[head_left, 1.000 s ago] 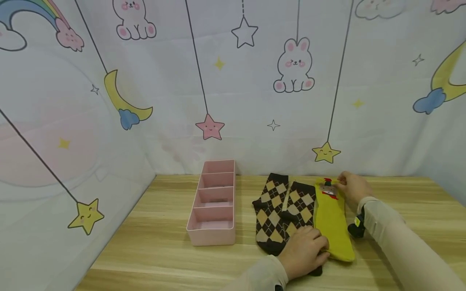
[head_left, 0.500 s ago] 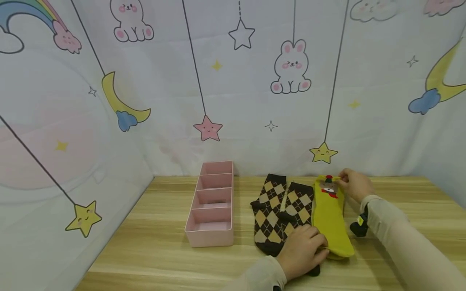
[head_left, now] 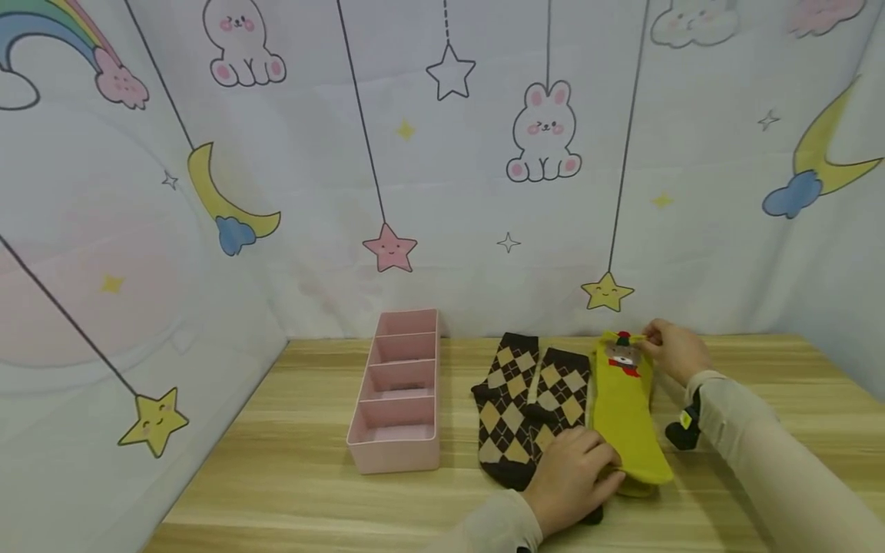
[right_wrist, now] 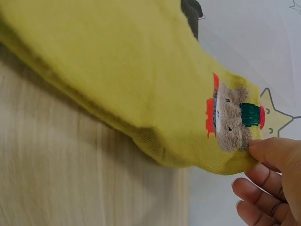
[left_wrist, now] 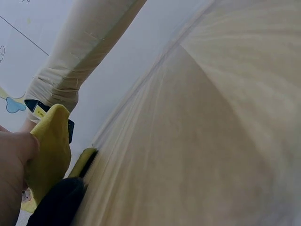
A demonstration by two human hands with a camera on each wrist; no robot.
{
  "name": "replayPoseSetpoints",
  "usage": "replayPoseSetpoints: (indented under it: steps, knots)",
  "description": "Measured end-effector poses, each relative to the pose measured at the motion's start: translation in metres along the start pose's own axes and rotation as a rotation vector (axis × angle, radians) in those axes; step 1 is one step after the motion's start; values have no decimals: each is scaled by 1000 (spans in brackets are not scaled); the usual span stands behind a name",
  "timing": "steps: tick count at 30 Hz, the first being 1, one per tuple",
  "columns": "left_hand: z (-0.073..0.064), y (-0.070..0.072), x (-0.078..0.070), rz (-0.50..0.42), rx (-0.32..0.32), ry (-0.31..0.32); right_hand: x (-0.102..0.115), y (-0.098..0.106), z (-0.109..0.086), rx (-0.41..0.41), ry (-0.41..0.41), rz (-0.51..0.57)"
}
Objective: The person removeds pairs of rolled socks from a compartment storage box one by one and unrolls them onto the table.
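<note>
A yellow sock (head_left: 625,430) with a bear's face near its cuff lies lengthwise at the right of the group. My right hand (head_left: 677,353) pinches the corner of its cuff between thumb and finger, as the right wrist view shows with the yellow fabric (right_wrist: 117,70) stretched out. At the toe end, my left hand (head_left: 574,480) pinches the sock's edge; in the left wrist view a yellow fold (left_wrist: 51,150) stands up by the thumb. Beneath the left hand lies a black-and-tan argyle sock (head_left: 563,384), its lower part partly covered. A matching argyle sock (head_left: 512,415) lies to its left.
A pink box (head_left: 394,457) with several compartments stands left of the socks. The wooden table (head_left: 276,476) reaches back to a white curtain (head_left: 456,192) printed with stars and rabbits. Something black (head_left: 683,434) is strapped at the right wrist.
The yellow sock's cuff has been lifted and spread a little by my right hand. Its toe end has shifted slightly, and a lower layer shows beneath it. The head view has drifted slightly.
</note>
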State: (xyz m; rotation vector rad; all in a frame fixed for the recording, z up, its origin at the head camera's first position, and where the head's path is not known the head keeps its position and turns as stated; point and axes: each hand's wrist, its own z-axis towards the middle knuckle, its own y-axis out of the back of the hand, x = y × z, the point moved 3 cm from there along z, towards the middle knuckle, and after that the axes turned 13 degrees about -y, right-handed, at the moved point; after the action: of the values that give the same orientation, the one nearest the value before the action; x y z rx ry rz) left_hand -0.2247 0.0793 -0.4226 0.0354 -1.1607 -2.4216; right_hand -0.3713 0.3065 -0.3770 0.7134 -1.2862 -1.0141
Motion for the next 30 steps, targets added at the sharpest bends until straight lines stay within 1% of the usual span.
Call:
replayPoseSetpoints:
  steps: [3, 7, 9, 14, 18, 21, 25, 30]
  knots:
    - [1, 0, -2, 5, -24, -10, -1, 3, -2, -3, -6, -4]
    - [3, -1, -4, 7, -30, -24, -4, 7, -4, -3, -12, -14]
    - [4, -2, -5, -6, -24, -17, -6, 10, -5, -6, -13, -17]
    - [8, -5, -5, -54, 3, 23, -12, 14, -6, -10, -25, -21]
    - [11, -6, -7, -57, 35, 40, -17, 16, -7, -2, -20, -22]
    - [14, -6, -11, -25, 37, 21, -19, 17, -8, 4, -24, -22]
    - [18, -7, -18, 25, 34, -20, -23, 15, -9, -1, -31, -24]
    - [24, -11, -24, 49, 60, -38, -29, 15, -9, -4, -36, -24]
